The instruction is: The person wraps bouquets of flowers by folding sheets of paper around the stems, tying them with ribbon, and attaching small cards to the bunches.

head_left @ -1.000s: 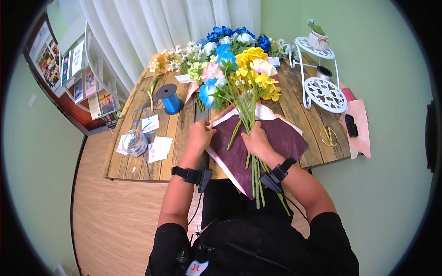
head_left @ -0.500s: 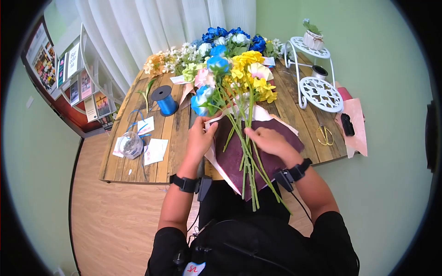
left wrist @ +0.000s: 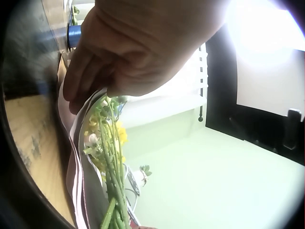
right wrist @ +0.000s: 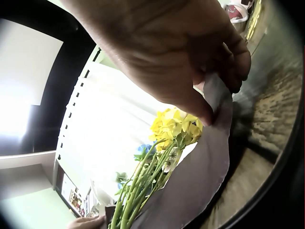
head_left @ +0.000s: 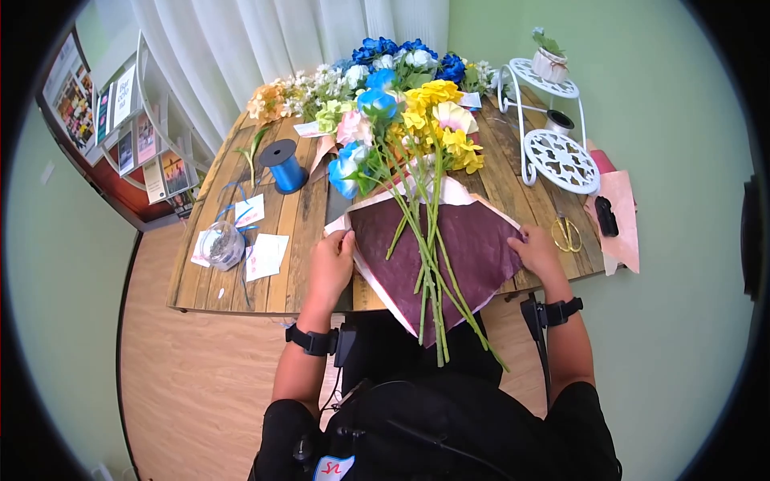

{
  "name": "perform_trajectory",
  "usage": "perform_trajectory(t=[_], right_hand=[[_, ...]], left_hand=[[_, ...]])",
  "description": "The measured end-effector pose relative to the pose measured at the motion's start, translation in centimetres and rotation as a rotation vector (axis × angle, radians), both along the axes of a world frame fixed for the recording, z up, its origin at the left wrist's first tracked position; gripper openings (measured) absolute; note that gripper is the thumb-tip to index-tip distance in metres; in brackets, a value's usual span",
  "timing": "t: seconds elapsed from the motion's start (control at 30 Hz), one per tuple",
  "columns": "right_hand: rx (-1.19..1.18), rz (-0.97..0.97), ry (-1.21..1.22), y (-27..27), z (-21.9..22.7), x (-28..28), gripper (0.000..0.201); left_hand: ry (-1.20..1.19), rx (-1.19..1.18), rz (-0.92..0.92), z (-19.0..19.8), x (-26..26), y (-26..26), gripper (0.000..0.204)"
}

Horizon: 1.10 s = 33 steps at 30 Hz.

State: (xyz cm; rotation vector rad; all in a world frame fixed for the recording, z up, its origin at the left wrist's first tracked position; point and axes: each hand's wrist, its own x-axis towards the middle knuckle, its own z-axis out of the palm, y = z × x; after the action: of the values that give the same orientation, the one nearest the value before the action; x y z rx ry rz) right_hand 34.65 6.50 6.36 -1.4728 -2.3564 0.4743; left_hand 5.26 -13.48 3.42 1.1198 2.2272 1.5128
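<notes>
A bunch of artificial flowers, blue, pink and yellow with long green stems, lies on dark purple wrapping paper with a pale border. The stem ends reach past the table's front edge. My left hand pinches the paper's left corner; in the left wrist view the thumb and fingers close over several paper layers. At the opposite corner my right hand pinches the paper between thumb and fingers, and the right wrist view shows that edge lifted and bent. Neither hand touches the stems.
On the left of the wooden table stand a blue ribbon spool, a clear jar and white cards. More flowers line the back. A white metal stand, gold-handled scissors and a black object are right.
My right hand has left the stems, moved right and taken hold of the paper's right corner. The left hand has shifted slightly left and down along the paper's edge. The paper is spread wider.
</notes>
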Motion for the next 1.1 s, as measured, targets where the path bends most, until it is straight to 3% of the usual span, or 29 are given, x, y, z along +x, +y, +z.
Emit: perform_trajectory(t=[0.07, 0.17, 0.23, 0.3, 0.37, 0.5, 0.63, 0.7, 0.8, 0.93, 1.0, 1.07, 1.1], right_hand=[[0.013, -0.01, 0.041, -0.3, 0.3, -0.1, 0.026], [0.054, -0.015, 0.127, -0.5, 0.1, -0.3, 0.021], [0.083, -0.007, 0.169, -0.4, -0.2, -0.2, 0.019], [0.137, -0.014, 0.207, -0.2, -0.8, -0.2, 0.019], [0.161, -0.046, 0.216, -0.5, -0.8, -0.3, 0.02], [0.216, -0.093, 0.165, -1.1, 0.1, -0.3, 0.024], [0.225, -0.086, 0.143, -1.4, 0.4, -0.3, 0.023], [0.124, -0.033, 0.335, -0.9, -0.2, -0.1, 0.023], [-0.01, 0.053, 0.367, 0.2, -1.3, 0.5, 0.025], [-0.063, 0.114, 0.467, 0.6, -1.5, 0.4, 0.024], [-0.258, 0.143, 0.719, 0.3, -1.0, 0.0, 0.021], [-0.311, 0.172, 0.786, -0.1, -0.6, -0.4, 0.019], [-0.362, 0.202, 0.855, -0.3, -0.3, -0.6, 0.017]], left_hand=[[0.104, 0.027, 0.043, 0.5, 0.3, -0.3, 0.021], [-0.023, 0.067, 0.105, 1.8, 0.9, -0.7, 0.031], [0.29, -0.001, 0.088, 2.4, 1.0, -0.8, 0.041], [0.318, -0.105, 0.115, 2.0, 0.7, -0.7, 0.036], [0.54, -0.266, 0.167, 1.8, 0.7, -0.6, 0.03], [0.511, -0.352, 0.195, 2.2, 0.5, -0.2, 0.026], [0.545, -0.286, 0.186, 1.1, -0.7, 0.5, 0.024], [0.534, -0.278, 0.181, 0.8, -1.5, 0.8, 0.023], [0.445, -0.261, 0.14, 0.9, -2.2, 0.9, 0.019], [0.53, -0.119, 0.073, 1.2, -2.8, 1.2, 0.012], [0.516, -0.087, 0.058, 1.5, -2.8, 1.3, 0.01], [0.153, -0.061, 0.036, 1.9, -2.7, 1.4, 0.013], [0.152, -0.061, 0.036, 1.7, -2.9, 1.6, 0.013]])
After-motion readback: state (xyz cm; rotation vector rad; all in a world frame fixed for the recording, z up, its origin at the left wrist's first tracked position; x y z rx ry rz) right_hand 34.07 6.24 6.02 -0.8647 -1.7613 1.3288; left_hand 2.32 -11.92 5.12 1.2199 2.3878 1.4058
